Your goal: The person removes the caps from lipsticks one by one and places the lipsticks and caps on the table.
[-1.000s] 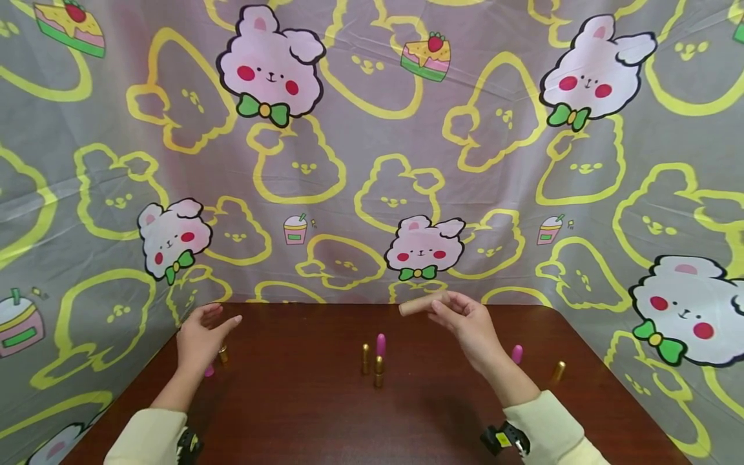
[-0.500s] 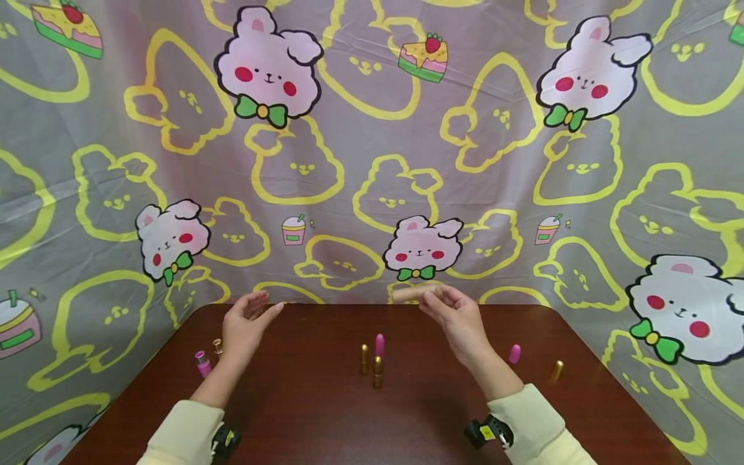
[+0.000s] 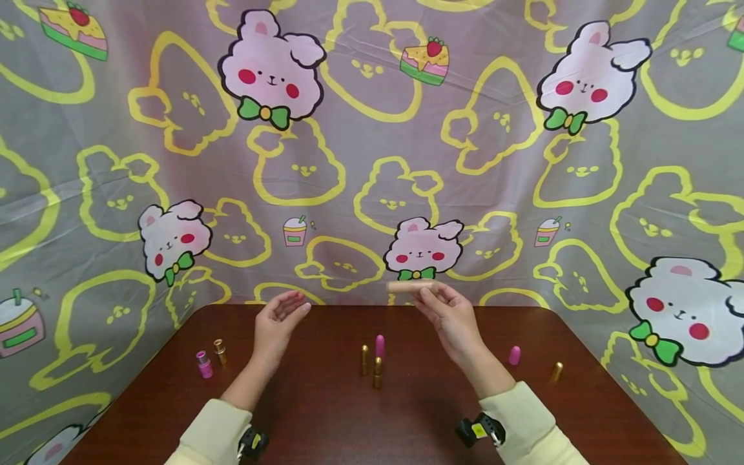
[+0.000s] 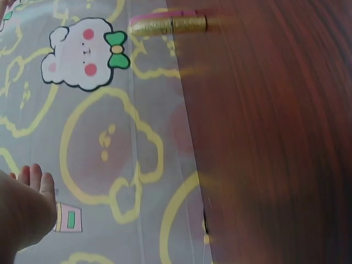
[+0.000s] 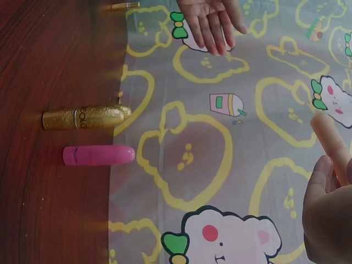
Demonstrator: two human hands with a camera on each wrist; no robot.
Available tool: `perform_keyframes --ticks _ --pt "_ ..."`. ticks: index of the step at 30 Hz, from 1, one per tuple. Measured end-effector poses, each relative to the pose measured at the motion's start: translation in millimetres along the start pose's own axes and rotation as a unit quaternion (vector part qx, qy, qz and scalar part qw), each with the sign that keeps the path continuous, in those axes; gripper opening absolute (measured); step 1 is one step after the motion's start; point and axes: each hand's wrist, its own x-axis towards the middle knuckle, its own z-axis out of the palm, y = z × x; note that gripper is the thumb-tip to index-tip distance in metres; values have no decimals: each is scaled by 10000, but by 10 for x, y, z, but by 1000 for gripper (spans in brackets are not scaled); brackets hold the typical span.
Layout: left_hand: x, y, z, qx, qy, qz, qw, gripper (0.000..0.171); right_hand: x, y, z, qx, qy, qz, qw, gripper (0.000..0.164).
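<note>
My right hand [image 3: 456, 323] pinches a smooth beige lipstick-like tube [image 3: 403, 286] by its right end, raised over the back of the table. The tube lies nearly level, its free end pointing left. My left hand [image 3: 278, 326] is raised to its left, fingers loosely bent and thumb apart, holding nothing. In the right wrist view the tube [image 5: 330, 135] juts out past the fingertips. Between and below the hands, two gold lipsticks [image 3: 378, 373] and a pink lipstick [image 3: 380, 345] stand upright on the table.
On the left of the dark wooden table [image 3: 314, 420] stand an uncapped pink lipstick base [image 3: 204, 365] and a gold one [image 3: 220, 352]. A pink cap [image 3: 515, 355] and a gold cap [image 3: 557, 371] stand at the right. A patterned curtain [image 3: 349, 142] encloses the back and sides.
My left hand has moved right, toward the right hand, uncovering the two lipstick bases at the left. The right hand has shifted slightly left, and the beige tube has turned from tilted to nearly level.
</note>
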Motion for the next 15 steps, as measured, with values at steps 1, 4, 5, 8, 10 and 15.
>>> perform_keyframes --ticks 1,4,5,8,10,15 --pt "-7 -3 24 -85 -30 -12 10000 35 1 1 8 34 16 11 10000 15" --pt "-31 -5 95 -320 -137 -27 9994 36 6 6 27 132 -1 17 9999 14" --pt "-40 -5 120 -381 -177 -28 9991 35 7 7 31 157 -14 9 9999 14" --pt "-62 -3 192 -498 -303 -80 9983 35 9 8 42 218 -85 -4 9997 12" --pt "-74 1 242 -538 -385 -146 9977 36 9 8 49 233 -125 -17 9996 11" --pt "-86 11 375 -686 -569 -274 9956 37 15 15 65 304 -170 9 9994 12"
